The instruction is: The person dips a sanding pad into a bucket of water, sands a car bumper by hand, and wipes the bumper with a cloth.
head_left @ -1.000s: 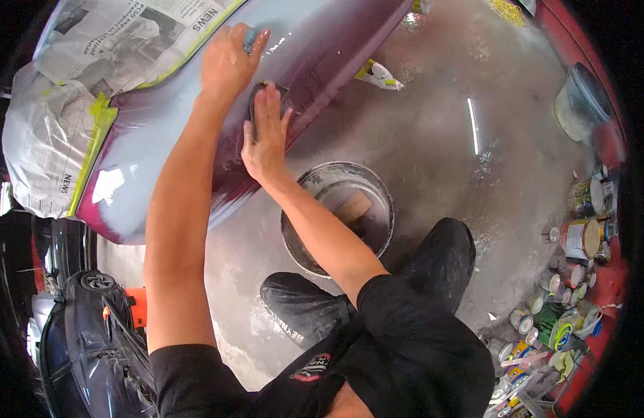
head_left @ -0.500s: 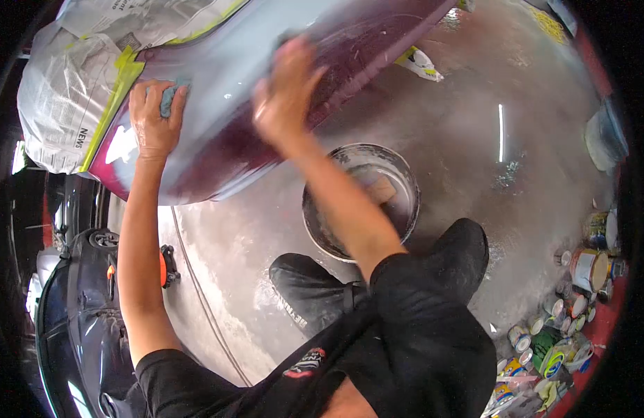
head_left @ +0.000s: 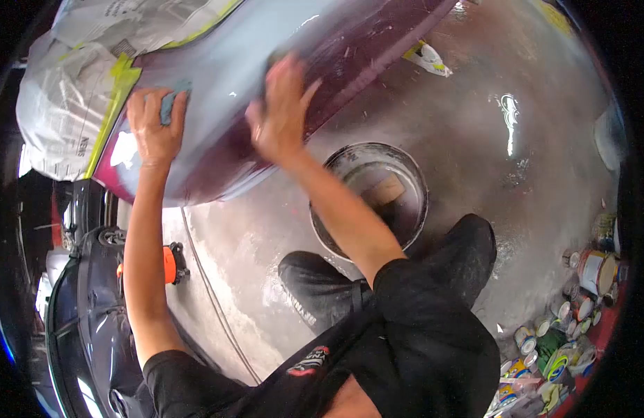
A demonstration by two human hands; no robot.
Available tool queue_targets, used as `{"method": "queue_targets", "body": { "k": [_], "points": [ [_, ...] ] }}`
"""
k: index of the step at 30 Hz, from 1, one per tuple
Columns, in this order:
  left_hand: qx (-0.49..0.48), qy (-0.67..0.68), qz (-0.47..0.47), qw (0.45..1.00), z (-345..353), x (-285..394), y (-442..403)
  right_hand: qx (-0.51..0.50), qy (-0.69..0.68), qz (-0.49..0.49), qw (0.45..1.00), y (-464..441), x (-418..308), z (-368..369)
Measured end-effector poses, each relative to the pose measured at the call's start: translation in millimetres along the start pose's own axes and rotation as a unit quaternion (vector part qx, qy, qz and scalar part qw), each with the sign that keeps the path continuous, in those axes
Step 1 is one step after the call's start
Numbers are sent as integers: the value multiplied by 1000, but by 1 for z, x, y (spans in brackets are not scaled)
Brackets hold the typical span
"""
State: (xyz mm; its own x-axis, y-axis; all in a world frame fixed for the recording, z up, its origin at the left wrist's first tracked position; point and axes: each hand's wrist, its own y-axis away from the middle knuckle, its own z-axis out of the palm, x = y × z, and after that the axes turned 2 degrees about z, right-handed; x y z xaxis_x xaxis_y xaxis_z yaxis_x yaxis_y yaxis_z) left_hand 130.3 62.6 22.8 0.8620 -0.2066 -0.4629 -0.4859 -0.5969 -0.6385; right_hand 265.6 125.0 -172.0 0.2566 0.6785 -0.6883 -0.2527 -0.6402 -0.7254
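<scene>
Spreading from ten o'clock round past twelve, a car panel (head_left: 217, 73) shows pale grey over dark purple. Paper under clear plastic (head_left: 74, 122) covers the part towards ten o'clock, edged with yellow tape (head_left: 125, 75). Below lies a shiny grey floor (head_left: 468, 153), where a bucket (head_left: 403, 164) stands near the middle with a tan block (head_left: 386, 189) in it. Cans (head_left: 597, 272) crowd the edge at four o'clock; a dark car (head_left: 104, 306) sits at eight, an orange thing (head_left: 170, 265) beside it.

The left hand (head_left: 154, 132), at ten o'clock, rests on the panel near the tape, fingers bent and thumb apart, with a blue-grey pad (head_left: 166, 109) pinched between them. The right hand (head_left: 281, 115), at eleven, reaches over the panel, arm (head_left: 343, 202) passing above the bucket's rim, its fingers long and thumb spread. A dark pad (head_left: 275, 58) shows at its fingertips; blur hides how firmly it is held.
</scene>
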Motion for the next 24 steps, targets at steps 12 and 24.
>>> {"method": "queue_targets", "body": {
  "k": [12, 24],
  "points": [
    [7, -3, 7, 1000, 1, 4, -2, 73, -40, 131, 988, -86, 48, -39],
    [6, -10, -6, 1000, 2, 6, -2, 112, 6, 96, 989, -132, 103, -62]
  ]
}}
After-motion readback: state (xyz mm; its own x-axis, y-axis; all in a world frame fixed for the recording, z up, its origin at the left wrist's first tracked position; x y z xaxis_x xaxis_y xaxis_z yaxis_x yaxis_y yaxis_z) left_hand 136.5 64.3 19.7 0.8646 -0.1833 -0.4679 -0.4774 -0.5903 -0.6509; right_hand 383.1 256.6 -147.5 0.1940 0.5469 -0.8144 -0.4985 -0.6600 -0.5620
